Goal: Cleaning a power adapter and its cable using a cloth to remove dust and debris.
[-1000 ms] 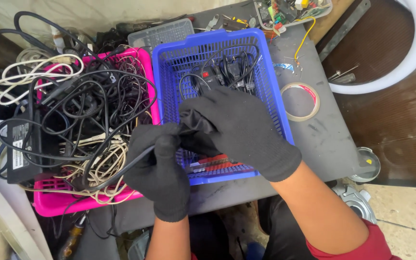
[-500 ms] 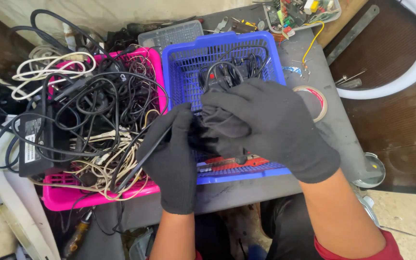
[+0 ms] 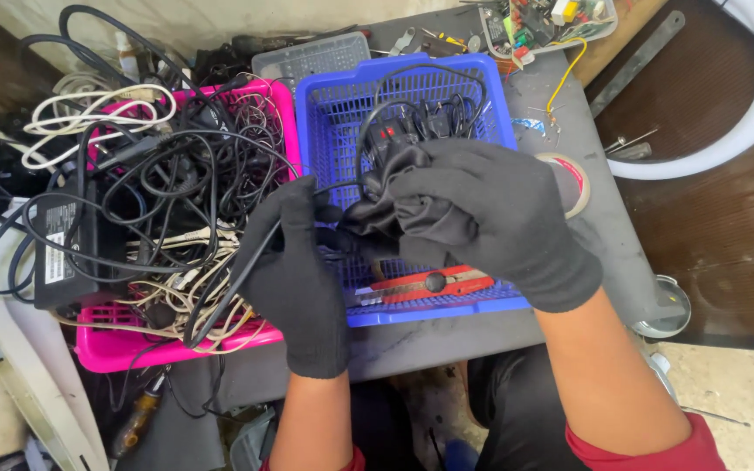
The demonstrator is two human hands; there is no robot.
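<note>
Currently, both hands wear black knit gloves and meet over the blue plastic basket (image 3: 329, 113). The left hand (image 3: 294, 262) is closed around a black cable (image 3: 233, 283), which runs down and left from the fist across the pink basket (image 3: 124, 349). The right hand (image 3: 490, 214) is curled over a bundled black cable coil (image 3: 412, 131), its fingers pressing the bundle toward the left hand; the two hands touch at the fingertips. Loops of the coil rise above the right hand, inside the blue basket. A red utility knife (image 3: 421, 285) lies on the basket floor just below the hands. The pink basket, touching the blue one on its left side, holds a tangle of black and white cables and a black power adapter (image 3: 63, 249). A tape roll (image 3: 573, 179) lies on the grey table (image 3: 604, 253) right of the blue basket.
</note>
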